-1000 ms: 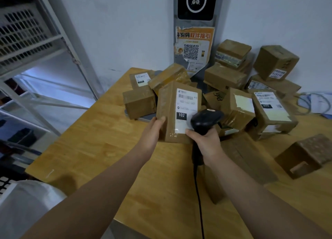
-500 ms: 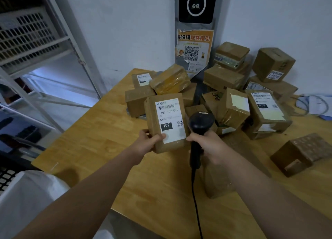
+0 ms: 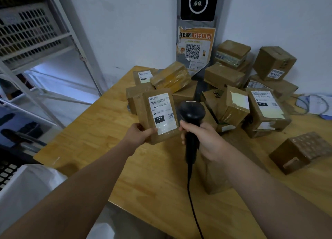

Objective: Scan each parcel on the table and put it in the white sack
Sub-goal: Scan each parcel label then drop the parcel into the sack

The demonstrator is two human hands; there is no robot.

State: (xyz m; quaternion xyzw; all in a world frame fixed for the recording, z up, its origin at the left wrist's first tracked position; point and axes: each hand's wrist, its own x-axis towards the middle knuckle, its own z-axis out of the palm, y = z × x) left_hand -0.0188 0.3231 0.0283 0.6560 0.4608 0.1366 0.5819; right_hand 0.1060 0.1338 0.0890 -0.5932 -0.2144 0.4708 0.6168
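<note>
The left hand grips the parcel by its lower left corner, thumb on the label face; the parcel rises toward 1 o'clock. The right hand fingers wrap the scanner handle, at the parcel's 3 o'clock. The white sack lies at 8 o'clock.

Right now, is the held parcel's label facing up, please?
Facing up: the parcel shows its barcode; left hand grips its lower corner.

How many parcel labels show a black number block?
3: the held parcel in the left hand, the back-left parcel of the pile, and the 070 parcel on the right. Other labels are blurred or turned away, so more may be hidden.
</note>
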